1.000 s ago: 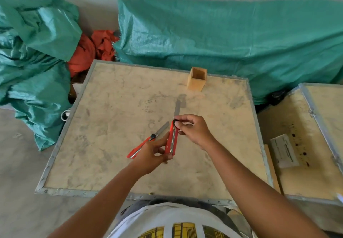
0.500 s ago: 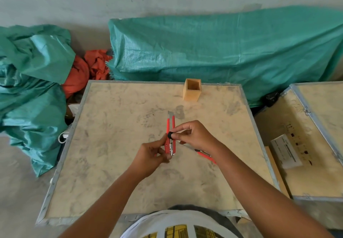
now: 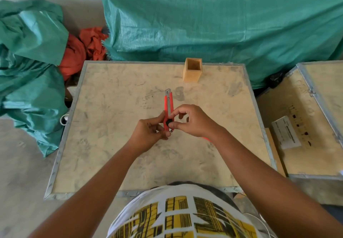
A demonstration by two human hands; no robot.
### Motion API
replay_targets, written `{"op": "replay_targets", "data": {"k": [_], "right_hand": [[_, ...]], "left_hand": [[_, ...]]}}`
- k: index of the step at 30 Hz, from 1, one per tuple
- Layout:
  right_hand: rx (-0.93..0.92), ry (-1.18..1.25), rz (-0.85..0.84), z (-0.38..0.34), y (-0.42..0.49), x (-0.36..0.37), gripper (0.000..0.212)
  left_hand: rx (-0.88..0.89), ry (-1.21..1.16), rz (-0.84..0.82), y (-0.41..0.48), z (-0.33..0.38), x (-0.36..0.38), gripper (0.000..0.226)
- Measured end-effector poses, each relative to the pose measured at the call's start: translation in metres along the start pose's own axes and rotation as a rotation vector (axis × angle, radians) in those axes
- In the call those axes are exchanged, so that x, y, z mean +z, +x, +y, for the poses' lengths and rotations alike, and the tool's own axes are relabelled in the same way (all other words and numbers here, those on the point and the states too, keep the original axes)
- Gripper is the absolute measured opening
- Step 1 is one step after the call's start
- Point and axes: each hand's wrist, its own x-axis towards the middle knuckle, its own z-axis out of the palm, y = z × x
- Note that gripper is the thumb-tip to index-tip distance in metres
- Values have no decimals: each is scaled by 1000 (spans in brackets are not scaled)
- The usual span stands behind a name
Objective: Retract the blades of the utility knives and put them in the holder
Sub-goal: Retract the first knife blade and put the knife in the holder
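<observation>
**Gripping a red utility knife over the tabletop**

Holding the red utility knife (image 3: 168, 106) between them, both hands meet above the middle of the tabletop (image 3: 111, 145). The left hand (image 3: 148, 135) is closed around the knife's lower end, fingers curled against its side. The right hand (image 3: 193, 122) pinches the knife from the other side, its thumb pressed on the black slider knob (image 3: 168, 122) low on the handle. The knife points away from the person, toward the far edge, and only a short metal tip (image 3: 168, 91) shows past the red body; the blade seems mostly drawn in, though the view is too small to be sure.

A thin strip of red (image 3: 207, 139) peeks out from under the right wrist, possibly a second knife lying on the tabletop. The wooden holder (image 3: 192, 71) stands upright near the far edge, well apart from the hands, its open top facing up. Green tarpaulin (image 3: 222, 24) is heaped behind the tabletop.
</observation>
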Motion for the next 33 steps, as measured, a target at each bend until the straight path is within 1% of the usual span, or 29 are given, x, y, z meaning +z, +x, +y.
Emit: {"op": "replay_targets", "data": {"k": [4, 7, 11, 17, 19, 21, 23, 24, 28, 33], "right_hand": [[-34, 30, 8, 4, -4, 2, 18], [-67, 51, 8, 4, -5, 0, 24], [-26, 37, 59, 4, -8, 0, 21], [-61, 57, 26, 5, -15, -5, 24], [-52, 46, 75, 7, -16, -4, 21], [-28, 38, 133, 12, -16, -2, 23], [-21, 27, 155, 16, -15, -3, 25], [-14, 48, 158, 18, -16, -5, 25], [65, 269, 200, 24, -11, -19, 17], [91, 279, 311, 37, 24, -49, 20]], "left_hand": [[18, 38, 1, -2, 3, 2, 67], [27, 44, 10, -2, 6, 3, 66], [27, 43, 10, -2, 7, 6, 67], [3, -8, 5, -4, 4, 11, 68], [6, -20, -4, -3, 6, 13, 68], [13, -18, -23, -1, 9, 16, 69], [10, -21, -37, 4, 9, 18, 70], [5, -24, -41, 7, 9, 19, 70], [0, -13, -56, 24, 8, 26, 71], [10, 57, -86, 66, 16, 36, 73]]}}
